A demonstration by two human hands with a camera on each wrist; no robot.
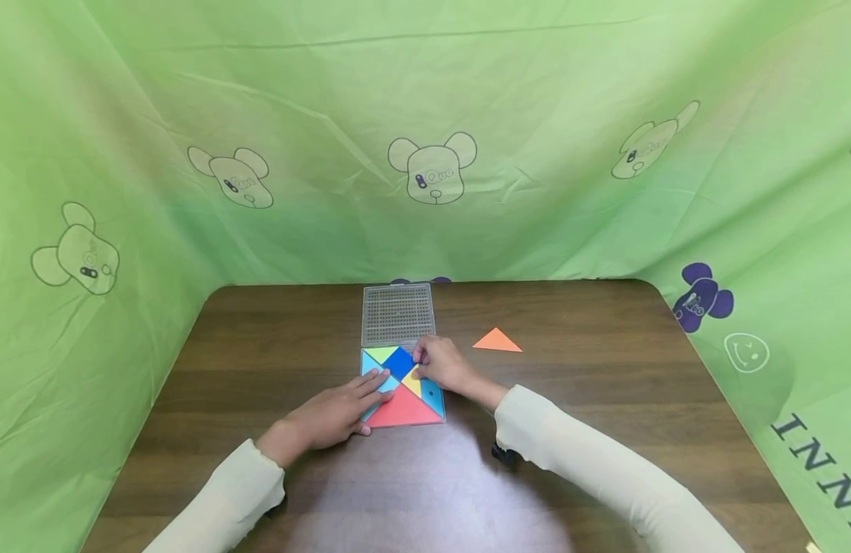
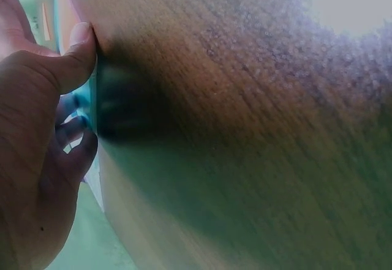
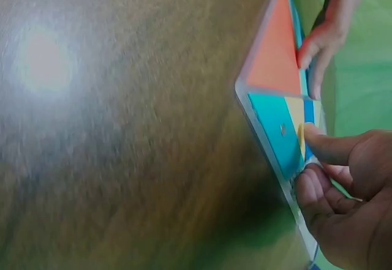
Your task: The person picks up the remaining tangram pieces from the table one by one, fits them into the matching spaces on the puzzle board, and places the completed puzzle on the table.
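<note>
A shallow clear plastic case (image 1: 444, 421) lies on the table, filled with flat coloured tangram pieces. The red triangle (image 1: 402, 411) is at the front, a light blue triangle (image 1: 369, 365) at the left, a dark blue square (image 1: 399, 363) near the middle. My left hand (image 1: 332, 415) rests with outstretched fingers over the light blue triangle, its thumb at the case's front edge. My right hand (image 1: 445, 364) reaches in at the far right corner and pinches the small yellow triangle (image 1: 413, 382); its fingertips partly hide the piece. Beside it lies a blue piece (image 3: 272, 126) with a dark spot.
Behind the case its dotted lid (image 1: 398, 315) lies folded back flat. An orange triangle (image 1: 497, 340) sits apart on the wooden table (image 1: 273, 338), to the right. Green cloth (image 1: 315, 100) printed with bear heads hangs around the back and sides.
</note>
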